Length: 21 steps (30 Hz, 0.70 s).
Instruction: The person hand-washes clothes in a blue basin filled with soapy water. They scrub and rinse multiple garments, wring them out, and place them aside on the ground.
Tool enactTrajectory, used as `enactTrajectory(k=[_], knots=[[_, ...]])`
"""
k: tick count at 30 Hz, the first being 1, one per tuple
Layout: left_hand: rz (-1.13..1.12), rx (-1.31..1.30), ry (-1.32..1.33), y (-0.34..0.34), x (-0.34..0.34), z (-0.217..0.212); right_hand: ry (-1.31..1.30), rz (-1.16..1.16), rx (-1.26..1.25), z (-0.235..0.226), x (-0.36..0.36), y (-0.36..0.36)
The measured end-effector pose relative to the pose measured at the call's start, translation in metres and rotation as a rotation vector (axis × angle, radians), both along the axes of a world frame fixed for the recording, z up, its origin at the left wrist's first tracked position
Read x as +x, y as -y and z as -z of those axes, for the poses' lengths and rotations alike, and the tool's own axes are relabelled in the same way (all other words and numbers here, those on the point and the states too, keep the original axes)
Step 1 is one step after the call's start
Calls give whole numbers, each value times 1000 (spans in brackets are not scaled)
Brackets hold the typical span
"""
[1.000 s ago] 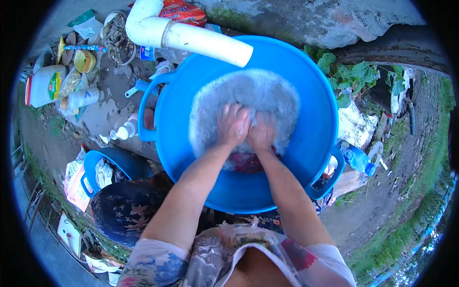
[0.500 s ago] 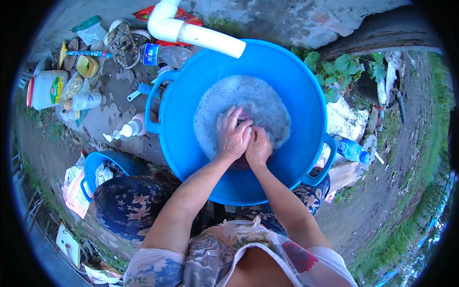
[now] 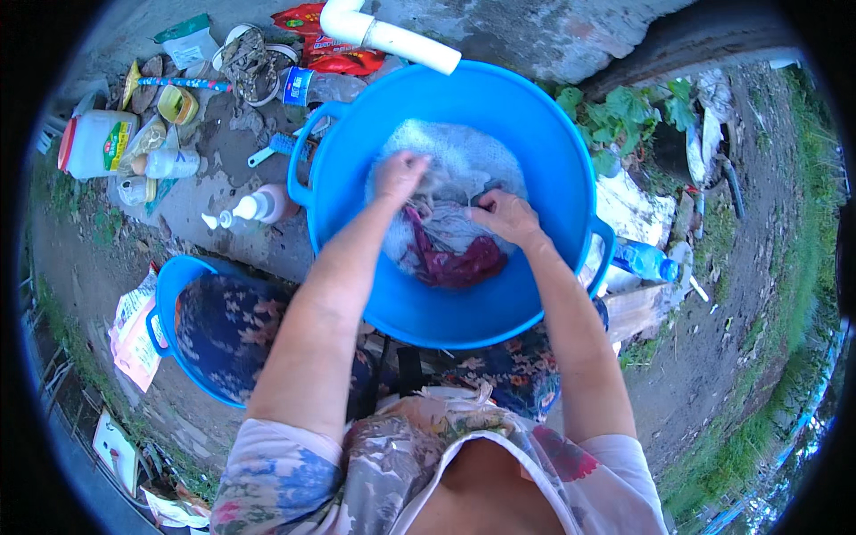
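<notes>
Here my left hand [image 3: 401,174] and right hand [image 3: 504,214] both grip wet cloth [image 3: 446,259] in a soapy blue basin [image 3: 553,160], apart from each other.

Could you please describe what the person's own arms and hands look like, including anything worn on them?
Both arms are bare from the short sleeves down. The left hand and right hand wear no gloves, and no rings, watch or bracelets are visible. The short sleeves belong to a light floral-patterned top with pink, blue and grey blotches.
</notes>
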<state>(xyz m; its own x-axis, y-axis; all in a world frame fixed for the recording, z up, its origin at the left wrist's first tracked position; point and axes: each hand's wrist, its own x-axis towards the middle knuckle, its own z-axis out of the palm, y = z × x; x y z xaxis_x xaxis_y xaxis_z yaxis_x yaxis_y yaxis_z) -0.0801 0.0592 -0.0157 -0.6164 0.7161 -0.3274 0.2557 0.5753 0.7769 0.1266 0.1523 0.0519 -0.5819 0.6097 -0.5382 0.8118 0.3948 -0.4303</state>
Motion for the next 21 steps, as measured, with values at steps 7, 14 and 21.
enactTrajectory(k=[7,14,21], knots=[[511,-165,-473,22,-37,-55,180,-324,345,-88,25,1],[784,211,-383,8,31,-67,-514,-119,241,-174,26,-3],[621,206,262,-12,11,-159,-917,161,-106,-255,31,7]])
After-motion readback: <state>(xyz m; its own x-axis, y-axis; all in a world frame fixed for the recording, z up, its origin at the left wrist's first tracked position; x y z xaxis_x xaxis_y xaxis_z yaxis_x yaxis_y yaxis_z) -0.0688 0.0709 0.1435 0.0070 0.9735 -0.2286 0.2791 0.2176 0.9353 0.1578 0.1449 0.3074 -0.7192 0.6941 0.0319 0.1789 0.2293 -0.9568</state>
